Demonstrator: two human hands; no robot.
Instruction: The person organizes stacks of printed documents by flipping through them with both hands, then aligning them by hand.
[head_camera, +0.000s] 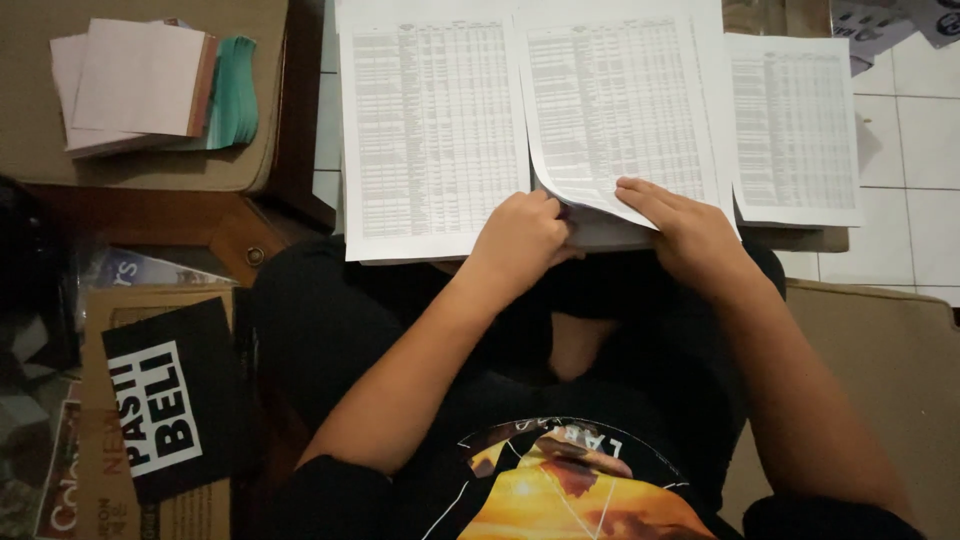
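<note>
Sitting: a person in a black shirt with an orange print (560, 490) is cross-legged on the white tiled floor (925, 140), seen from above.
Cushion: a tan cushion (880, 380) lies along the floor's right edge, touching the person's right side.
Table: a low wooden table (150, 215) stands at the upper left, topped by a tan pad.
Sheets: three stacks of printed sheets lie side by side on the floor in front of the knees, a left stack (430, 140), a middle stack (615, 120) and a right stack (795, 125).
Cardboard: a brown box (105, 400) with a black label sits at the lower left.
Notepads: pink and green paper pads (150, 85) rest on the table's pad near its far edge.
Left hand: the left hand (520, 240) is curled closed, pinching the near edge of the middle stack's lifted top sheet.
Right hand: the right hand (685, 225) lies mostly flat, fingers extended, pressing on the same stack's near right corner.
</note>
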